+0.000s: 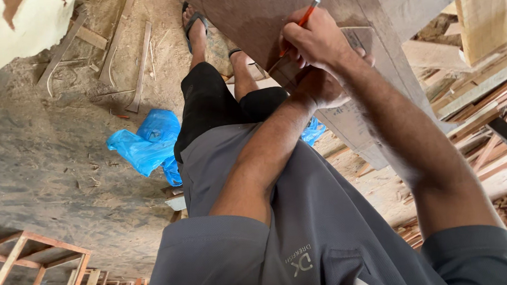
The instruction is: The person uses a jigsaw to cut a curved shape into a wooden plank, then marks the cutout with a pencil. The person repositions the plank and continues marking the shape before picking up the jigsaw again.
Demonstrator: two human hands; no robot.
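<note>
My right hand grips a red pencil, its tip touching the face of a big brown wooden board that leans across the top of the head view. Just below it, my left hand presses a flat pale measuring piece against the board's edge. It is partly hidden by my right wrist. My forearms cross in front of my grey shirt, and my legs in black shorts and sandals show beyond them.
A crumpled blue plastic bag lies on the dusty ground by my legs. Wooden slats lie farther off. Stacked timber and offcuts fill the right side. A wooden frame stands at lower left.
</note>
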